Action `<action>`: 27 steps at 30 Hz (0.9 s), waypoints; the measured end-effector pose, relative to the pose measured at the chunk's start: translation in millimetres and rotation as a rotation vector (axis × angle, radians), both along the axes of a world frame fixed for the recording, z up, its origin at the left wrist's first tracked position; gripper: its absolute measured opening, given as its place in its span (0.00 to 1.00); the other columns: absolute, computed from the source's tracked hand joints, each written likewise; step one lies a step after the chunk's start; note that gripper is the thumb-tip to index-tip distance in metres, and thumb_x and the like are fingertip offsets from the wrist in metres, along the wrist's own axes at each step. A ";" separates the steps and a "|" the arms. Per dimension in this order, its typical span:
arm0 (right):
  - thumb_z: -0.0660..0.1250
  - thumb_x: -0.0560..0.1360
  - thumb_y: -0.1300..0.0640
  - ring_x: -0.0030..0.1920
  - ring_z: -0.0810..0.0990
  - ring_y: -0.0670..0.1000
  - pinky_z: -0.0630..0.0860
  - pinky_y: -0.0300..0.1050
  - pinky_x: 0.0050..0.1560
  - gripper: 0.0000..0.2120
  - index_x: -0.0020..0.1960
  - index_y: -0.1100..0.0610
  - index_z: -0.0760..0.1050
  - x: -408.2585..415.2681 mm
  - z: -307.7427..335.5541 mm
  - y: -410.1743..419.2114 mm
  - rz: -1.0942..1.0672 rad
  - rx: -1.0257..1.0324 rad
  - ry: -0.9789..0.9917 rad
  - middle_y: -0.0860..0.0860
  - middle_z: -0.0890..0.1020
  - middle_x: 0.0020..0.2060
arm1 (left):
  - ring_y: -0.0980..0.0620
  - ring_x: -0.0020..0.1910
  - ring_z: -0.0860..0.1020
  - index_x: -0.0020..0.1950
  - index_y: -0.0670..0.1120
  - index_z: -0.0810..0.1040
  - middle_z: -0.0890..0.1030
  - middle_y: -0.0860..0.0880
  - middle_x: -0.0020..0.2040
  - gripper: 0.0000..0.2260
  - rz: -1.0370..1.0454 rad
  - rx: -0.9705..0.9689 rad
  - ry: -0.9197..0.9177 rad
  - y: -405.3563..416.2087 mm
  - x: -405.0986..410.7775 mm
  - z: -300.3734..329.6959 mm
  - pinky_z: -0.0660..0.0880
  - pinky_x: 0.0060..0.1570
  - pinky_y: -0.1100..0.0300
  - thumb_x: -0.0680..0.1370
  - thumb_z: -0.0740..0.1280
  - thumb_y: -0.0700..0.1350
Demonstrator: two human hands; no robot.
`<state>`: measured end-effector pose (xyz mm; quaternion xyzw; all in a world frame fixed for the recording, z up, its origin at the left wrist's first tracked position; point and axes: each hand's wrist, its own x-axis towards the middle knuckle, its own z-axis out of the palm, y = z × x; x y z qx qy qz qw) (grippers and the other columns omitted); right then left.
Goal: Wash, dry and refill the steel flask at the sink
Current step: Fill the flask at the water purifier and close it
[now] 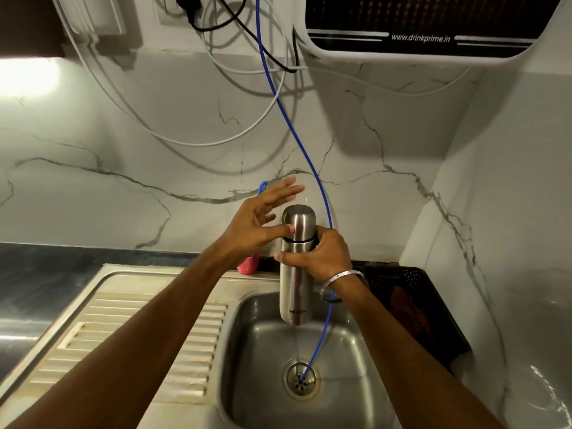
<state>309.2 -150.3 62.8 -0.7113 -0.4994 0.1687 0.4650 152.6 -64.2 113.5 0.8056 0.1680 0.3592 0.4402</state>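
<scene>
Flask [296, 267] upright in right hand [322, 255] grip.

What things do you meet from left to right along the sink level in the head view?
Ribbed draining board → pink cup → steel flask → right hand → dark perforated basket.

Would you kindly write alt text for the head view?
Right hand grips an upright capped steel flask over a steel sink; the open left hand touches its cap with the thumb. A blue tube runs into the drain.
</scene>
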 end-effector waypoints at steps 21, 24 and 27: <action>0.86 0.56 0.46 0.41 0.85 0.44 0.82 0.41 0.41 0.23 0.47 0.47 0.81 -5.0 5.4 2.4 0.083 0.052 0.109 0.45 0.86 0.41 | 0.50 0.55 0.86 0.72 0.45 0.76 0.86 0.46 0.56 0.34 0.036 -0.264 0.055 2.0 0.1 6.7 0.82 0.57 0.53 0.68 0.82 0.36; 0.87 0.56 0.50 0.44 0.85 0.47 0.83 0.45 0.45 0.24 0.48 0.47 0.81 2.9 7.4 -2.8 0.218 0.013 0.103 0.46 0.86 0.42 | 0.49 0.59 0.84 0.71 0.45 0.77 0.85 0.47 0.60 0.31 -0.050 -0.167 0.161 12.7 -14.7 6.7 0.81 0.60 0.53 0.69 0.80 0.35; 0.87 0.56 0.48 0.42 0.85 0.44 0.81 0.40 0.43 0.25 0.49 0.47 0.81 -2.2 5.9 -1.3 0.154 0.008 0.069 0.45 0.86 0.41 | 0.56 0.59 0.83 0.70 0.47 0.78 0.84 0.51 0.61 0.32 0.100 -0.073 0.214 5.6 -13.0 3.1 0.79 0.62 0.58 0.67 0.82 0.49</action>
